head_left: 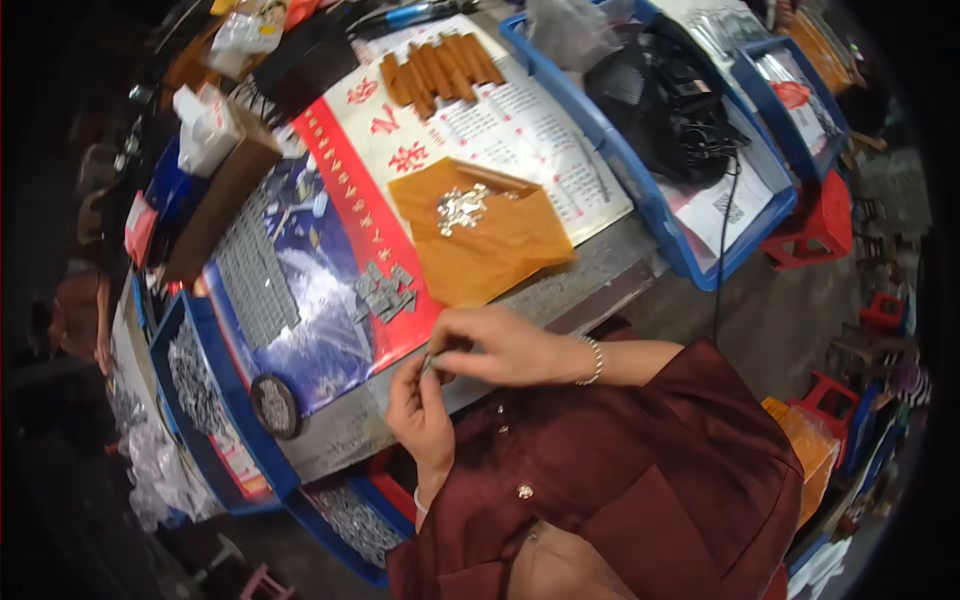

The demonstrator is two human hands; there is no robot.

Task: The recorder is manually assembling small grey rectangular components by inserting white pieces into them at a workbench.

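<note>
My left hand (420, 412) and my right hand (500, 346) meet at the fingertips over the table's near edge. Both are closed in a pinch, with a tiny greyish piece between them, too small to name. Just beyond lies a loose pile of small grey flat pieces (386, 292) on a red printed poster. To its right, an orange-brown paper sheet (490, 262) carries a scatter of shiny silvery bits (462, 208). Left of the pile, many grey pieces lie in close, neat rows (256, 272).
Brown paper packets (440, 74) lie at the far side. A blue tray (625, 150) at right holds a black bag (665, 105). Blue bins (205, 375) of metal parts stand at left, near a round dark dish (275, 405). A tissue box (225, 190) stands farther back.
</note>
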